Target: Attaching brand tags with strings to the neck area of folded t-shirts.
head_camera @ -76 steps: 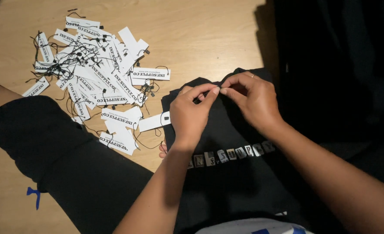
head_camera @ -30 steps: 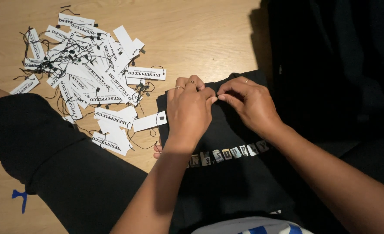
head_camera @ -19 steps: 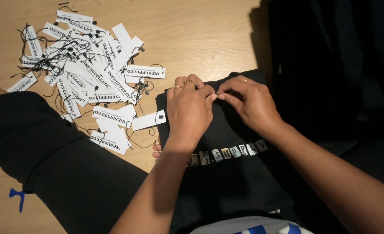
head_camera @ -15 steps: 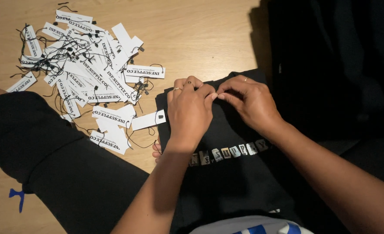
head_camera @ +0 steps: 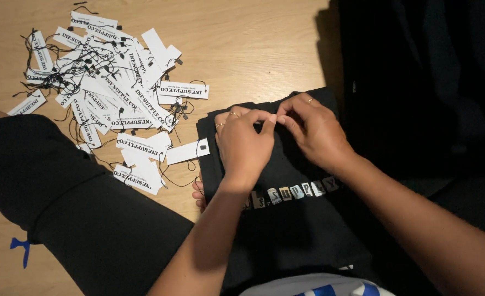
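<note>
Little has shifted since the frames before: both hands stay pinched together at the top edge of the folded black garment (head_camera: 286, 219), and the view has only drifted a touch.

From my remote seat I see the left hand (head_camera: 245, 142) curled narrow, thumb and forefinger meeting the fingertips of the right hand (head_camera: 314, 131), which is closed just as tight; whatever small bit they pinch is too tiny for me to make out. Rings sit on fingers of both hands. That garment lies at the centre of the frame, on the lap and against the wooden bench (head_camera: 253, 38), flat and dark, with a row of small pale printed squares (head_camera: 292, 192) running slantwise across it below the hands.

One white rectangular tag (head_camera: 187, 151) lies just left of the garment, its end touching the cloth edge. Up in the upper left of the frame spreads a loose heap of white paper tags (head_camera: 105, 93), long and narrow, with black print and thin black strings tangled among them. At the lower left edge, a small blue scrap (head_camera: 20, 246) rests on the bench.
</note>
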